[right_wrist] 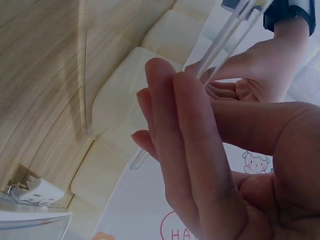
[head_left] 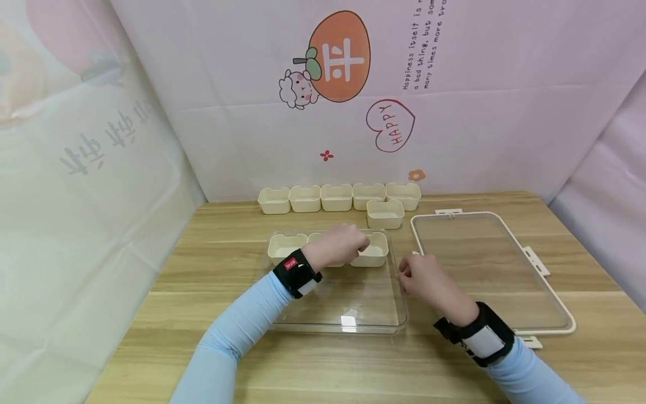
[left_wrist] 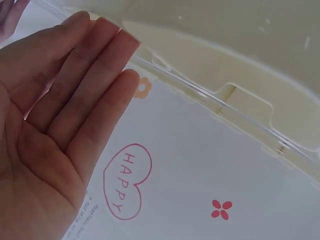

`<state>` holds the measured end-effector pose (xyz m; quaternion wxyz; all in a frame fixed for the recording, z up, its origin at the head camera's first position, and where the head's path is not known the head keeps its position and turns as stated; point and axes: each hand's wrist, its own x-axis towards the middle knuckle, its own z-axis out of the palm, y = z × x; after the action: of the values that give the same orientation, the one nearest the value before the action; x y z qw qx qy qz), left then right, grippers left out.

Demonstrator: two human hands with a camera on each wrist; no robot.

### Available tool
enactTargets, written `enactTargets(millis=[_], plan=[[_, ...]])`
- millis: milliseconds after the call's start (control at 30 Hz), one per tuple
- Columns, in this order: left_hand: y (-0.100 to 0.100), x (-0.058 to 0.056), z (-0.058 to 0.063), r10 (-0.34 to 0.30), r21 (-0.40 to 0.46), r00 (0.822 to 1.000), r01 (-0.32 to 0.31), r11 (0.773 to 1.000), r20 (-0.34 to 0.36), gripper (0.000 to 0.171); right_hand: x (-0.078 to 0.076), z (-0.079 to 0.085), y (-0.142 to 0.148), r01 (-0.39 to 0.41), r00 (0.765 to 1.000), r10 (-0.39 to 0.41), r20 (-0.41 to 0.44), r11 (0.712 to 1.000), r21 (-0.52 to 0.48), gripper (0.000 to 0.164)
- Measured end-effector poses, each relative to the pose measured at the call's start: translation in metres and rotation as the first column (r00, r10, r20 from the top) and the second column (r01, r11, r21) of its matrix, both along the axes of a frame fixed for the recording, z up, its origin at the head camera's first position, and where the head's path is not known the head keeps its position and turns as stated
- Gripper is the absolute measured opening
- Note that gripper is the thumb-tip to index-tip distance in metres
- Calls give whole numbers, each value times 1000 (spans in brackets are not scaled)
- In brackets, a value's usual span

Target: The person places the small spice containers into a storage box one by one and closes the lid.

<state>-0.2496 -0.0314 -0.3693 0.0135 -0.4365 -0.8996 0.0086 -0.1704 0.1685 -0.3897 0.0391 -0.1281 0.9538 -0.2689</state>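
Note:
A clear plastic box (head_left: 333, 306) sits on the table, with three cream containers along its far side. My left hand (head_left: 337, 246) reaches over the box and pinches the right-hand cream container (head_left: 372, 255) by its rim. In the left wrist view, the fingertips (left_wrist: 131, 77) lie right at a cream rim. The left cream container (head_left: 287, 247) shows beside my wrist, while the middle one is mostly hidden behind the hand. At the box's right wall, my right hand (head_left: 429, 280) grips the clear edge between thumb and fingers (right_wrist: 170, 120).
Several cream containers (head_left: 336, 198) line the table's back edge before the printed cloth (head_left: 227, 140). Another cream container (head_left: 385, 215) stands just in front of that row, behind the box. To the right lies a clear lid (head_left: 494, 269) with a white rim and clips.

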Motion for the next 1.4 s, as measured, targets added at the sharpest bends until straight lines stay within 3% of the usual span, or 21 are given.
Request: enactTargets(millis=[267, 533, 733, 1033, 1400], plan=[[7, -7, 11, 18, 50, 1000, -18, 999, -2, 32, 0, -1, 0, -4, 1000, 4, -2, 1000, -1, 6], [16, -18, 18, 37, 69, 993, -29, 997, -112, 14, 0, 0, 1, -1, 1000, 1, -15, 1000, 19, 7], [24, -32, 19, 64, 92, 994, -56, 994, -85, 7, 1, -1, 1, 3, 1000, -3, -8, 1000, 17, 7], [39, -54, 25, 112, 109, 994, -112, 988, 7, 23, 1, -1, 2, -1, 1000, 2, -21, 1000, 10, 6], [55, -81, 20, 127, 26, 992, -126, 992, -25, 25, 3, -2, 3, -12, 999, 12, -40, 1000, -2, 4]])
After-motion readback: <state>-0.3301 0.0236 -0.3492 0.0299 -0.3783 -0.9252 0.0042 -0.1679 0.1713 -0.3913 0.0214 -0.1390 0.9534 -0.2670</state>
